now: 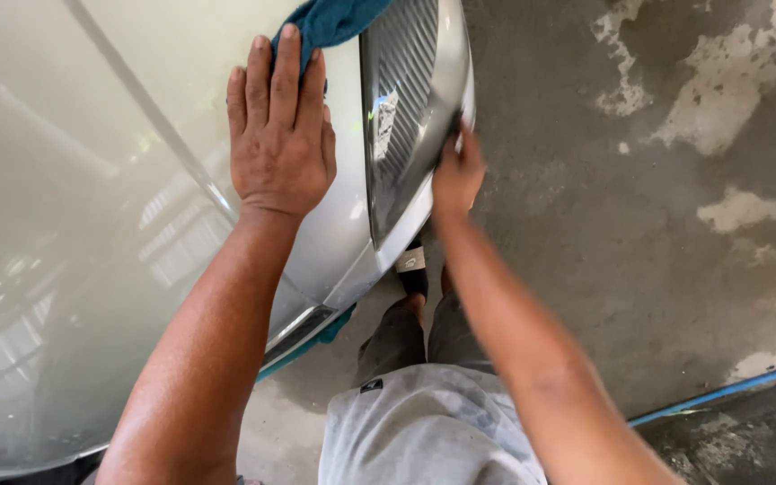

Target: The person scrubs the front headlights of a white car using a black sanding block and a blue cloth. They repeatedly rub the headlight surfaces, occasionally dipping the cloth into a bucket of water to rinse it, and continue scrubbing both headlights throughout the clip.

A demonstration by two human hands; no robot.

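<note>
I am pressing my left hand (280,135) flat, fingers stretched out, on a blue cloth (330,20) lying against the silver car hood (92,180) beside the headlight (401,99). My right hand (456,175) is gripping the bumper edge (460,90) above the wet concrete floor (639,224).

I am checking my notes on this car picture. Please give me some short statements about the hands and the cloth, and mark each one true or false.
1. The left hand lies flat on the silver car body. True.
2. The teal cloth is under the right hand. False: it lies at the fingertips of the left hand.
3. The right hand touches the edge of the grille. True.
4. The concrete floor is evenly coloured. False: it has pale and dark patches.
5. A blue hose crosses the floor at lower right. True.
</note>
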